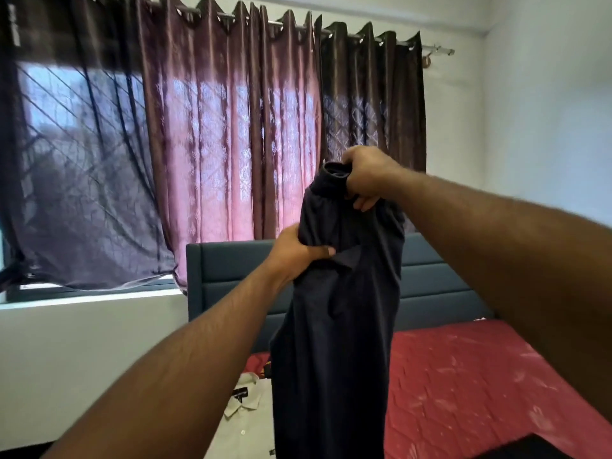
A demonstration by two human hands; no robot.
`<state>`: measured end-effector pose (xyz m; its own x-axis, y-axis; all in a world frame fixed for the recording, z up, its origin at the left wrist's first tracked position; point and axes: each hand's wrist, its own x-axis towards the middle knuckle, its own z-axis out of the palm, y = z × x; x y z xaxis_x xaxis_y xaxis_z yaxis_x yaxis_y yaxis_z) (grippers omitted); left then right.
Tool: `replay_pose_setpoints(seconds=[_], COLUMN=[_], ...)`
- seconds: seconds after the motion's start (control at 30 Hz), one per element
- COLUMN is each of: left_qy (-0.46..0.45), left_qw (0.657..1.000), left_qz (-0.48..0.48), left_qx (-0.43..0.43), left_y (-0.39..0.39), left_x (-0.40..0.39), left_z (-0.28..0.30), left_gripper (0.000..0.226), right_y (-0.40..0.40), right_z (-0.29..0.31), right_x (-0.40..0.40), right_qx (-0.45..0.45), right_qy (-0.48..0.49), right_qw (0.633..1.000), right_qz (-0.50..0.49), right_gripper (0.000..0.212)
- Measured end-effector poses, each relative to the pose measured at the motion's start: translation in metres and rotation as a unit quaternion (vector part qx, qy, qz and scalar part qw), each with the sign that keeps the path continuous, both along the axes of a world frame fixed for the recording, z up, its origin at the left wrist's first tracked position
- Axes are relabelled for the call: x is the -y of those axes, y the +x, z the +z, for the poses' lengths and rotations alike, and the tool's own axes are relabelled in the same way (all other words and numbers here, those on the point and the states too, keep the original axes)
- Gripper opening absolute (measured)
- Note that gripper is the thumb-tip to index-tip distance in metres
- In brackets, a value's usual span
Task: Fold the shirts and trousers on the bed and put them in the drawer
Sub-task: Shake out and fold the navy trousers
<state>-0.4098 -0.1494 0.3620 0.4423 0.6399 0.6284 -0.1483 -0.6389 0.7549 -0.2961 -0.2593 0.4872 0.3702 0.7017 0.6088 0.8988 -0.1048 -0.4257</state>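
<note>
in the middle of the frame a dark navy garment (334, 326) hangs lifted above the bed (463, 376), its lower part dropping out of the bottom edge. the right hand (366, 177), upper centre, has its fingers curled round the bunched top edge of the cloth. the left hand (296, 253), a little lower and to the left, grips a fold at the garment's side, thumb pressed across the front. both hands are closed on the cloth; neither is free.

whether this piece is a shirt or trousers i cannot tell, as it hangs bunched and narrow. it looks as if the step in hand is shaking out and straightening one piece before folding, so the task seems to be at an early stage. the next move probably calls for finding the two matching corners or seams, spreading the hands apart so the cloth hangs flat, then laying it on the red bedcover to fold.

at the lower centre-left a white shirt (248, 412) lies on the bed, collar and label showing, partly hidden behind the dark garment and not yet folded. a small bit of another coloured cloth peeks out just above it.

no drawer shows anywhere in the frame, so what it holds cannot be told. at the lower right corner a dark flat object (530, 448) cuts in; what it is i cannot say.

behind, a blue headboard (231, 270) stands under purple curtains (231, 127).
</note>
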Motion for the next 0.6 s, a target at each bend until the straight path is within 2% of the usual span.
replay_pose_setpoints(seconds=[0.07, 0.17, 0.27, 0.37, 0.43, 0.5, 0.6], left_qy=[-0.059, -0.067, -0.078, -0.087, -0.081, -0.046, -0.075], left_qw=[0.998, 0.997, 0.997, 0.988, 0.983, 0.991, 0.976], left_qz=[-0.028, -0.037, -0.023, -0.083, -0.109, -0.110, -0.175], left_qx=[-0.001, -0.015, 0.012, 0.092, 0.125, 0.058, -0.109], left_y=[0.004, 0.010, 0.011, 0.004, -0.001, -0.007, -0.018], left_x=[-0.004, -0.012, -0.016, -0.010, -0.003, 0.005, 0.011], left_z=[-0.014, -0.022, -0.022, -0.016, -0.014, -0.016, -0.035], left_gripper=[0.031, 0.030, 0.031, 0.052, 0.060, 0.053, 0.028], right_y=[0.000, -0.008, -0.014, -0.017, -0.019, -0.014, 0.005], right_z=[0.011, 0.029, 0.042, 0.036, 0.016, -0.010, -0.053], right_x=[-0.006, -0.012, -0.008, 0.001, 0.005, 0.006, 0.010], right_qx=[0.040, 0.139, 0.164, 0.151, 0.170, 0.202, 0.217], right_qy=[0.014, 0.078, 0.070, -0.084, -0.235, -0.319, -0.333], right_qw=[0.999, 0.986, 0.983, 0.984, 0.956, 0.925, 0.918], right_qz=[-0.012, -0.044, -0.043, -0.037, -0.032, -0.025, 0.001], right_gripper=[0.037, 0.034, 0.030, 0.025, 0.027, 0.030, 0.028])
